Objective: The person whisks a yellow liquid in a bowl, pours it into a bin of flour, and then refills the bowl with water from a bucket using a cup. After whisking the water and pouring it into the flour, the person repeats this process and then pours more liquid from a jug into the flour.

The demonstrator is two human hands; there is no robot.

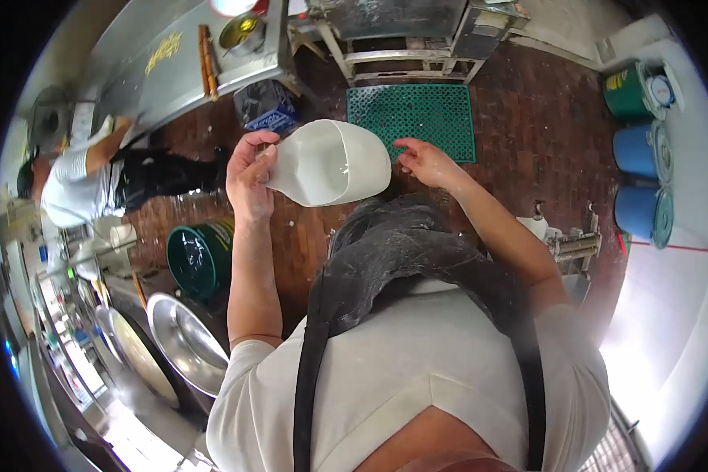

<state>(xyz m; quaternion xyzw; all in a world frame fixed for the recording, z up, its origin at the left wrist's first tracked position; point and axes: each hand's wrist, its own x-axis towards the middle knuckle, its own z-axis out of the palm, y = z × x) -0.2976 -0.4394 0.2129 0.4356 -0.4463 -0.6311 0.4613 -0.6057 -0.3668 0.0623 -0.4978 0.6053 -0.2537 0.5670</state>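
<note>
A large white plastic scoop [367, 161] is held out in front of my body, its wide mouth to the right. My left hand [252, 169] is closed around its handle end. Just right of the scoop's rim, and apart from it, hovers my right hand [429, 163] with nothing visible in it. Its fingers are loosely bent and somewhat apart. Below both hands is my dark apron [401, 252], dusted with white powder. Inside the scoop I see only the pale plastic walls and a small glint.
A green perforated mat [417, 118] lies on the brown tiled floor. Several lidded bins, including a blue bin [637, 212], line the right wall. Left are a green bin [200, 256], a metal basin [185, 342] and a co-worker [86, 177] beside a steel table [157, 90].
</note>
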